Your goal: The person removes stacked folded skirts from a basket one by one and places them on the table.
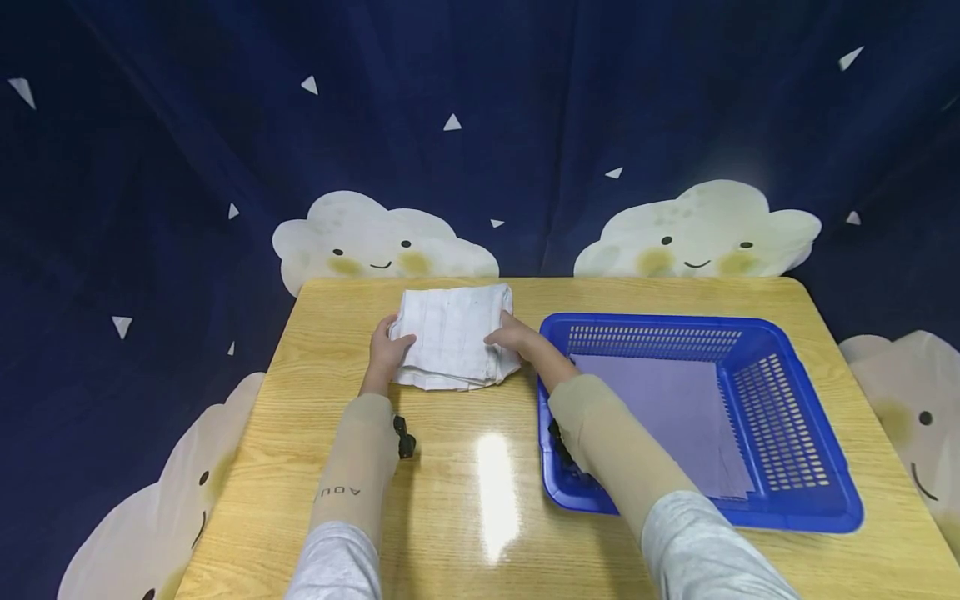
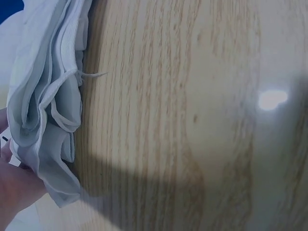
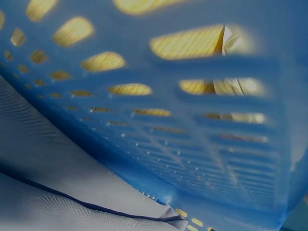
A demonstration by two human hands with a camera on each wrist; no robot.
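Observation:
A white folded cloth (image 1: 453, 333) with faint crease lines lies near the table's far edge, its layers stacked. My left hand (image 1: 386, 354) grips its left side, thumb on top. On the opposite side, my right hand (image 1: 517, 336) holds the cloth with the thumb over its upper face. The left wrist view shows the cloth's loose folded layers (image 2: 45, 91) from the side, with part of the left hand (image 2: 19, 190) against them. In the right wrist view the basket wall blocks the right hand, and only a sliver of white cloth (image 3: 228, 86) shows through the slots.
A blue slotted basket (image 1: 787, 417) stands on the right of the wooden table (image 1: 450, 475), under my right forearm. Flat lavender-grey fabric (image 1: 660, 400) lies inside it. Behind the table hangs a dark blue curtain (image 1: 525, 108) with clouds.

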